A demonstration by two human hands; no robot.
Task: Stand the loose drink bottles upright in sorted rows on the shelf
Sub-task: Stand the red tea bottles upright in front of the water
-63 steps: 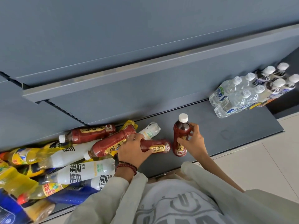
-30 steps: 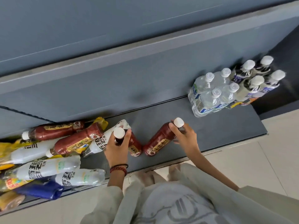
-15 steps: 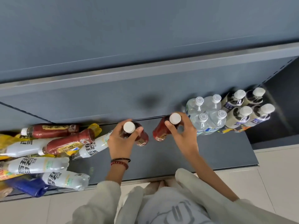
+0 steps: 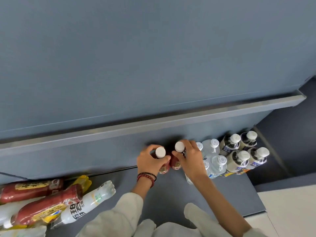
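Head view: the left red bottle [image 4: 163, 168] and right red bottle [image 4: 176, 164] are upright and touching at the back of the shelf [image 4: 222, 199], just beside the clear water bottles [image 4: 218, 162]. A tilted release or a wrist brushing past could topple one into that row. The left hand [image 4: 150, 161] grasps the left bottle below its cap and the right hand [image 4: 191, 159] grasps the right one likewise, both arms reaching forward.

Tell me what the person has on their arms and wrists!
Both arms wear loose, pale cream sleeves: the left sleeve and the right sleeve. By the left hand sit a red bead bracelet and a black bracelet. The right hand has no jewellery.
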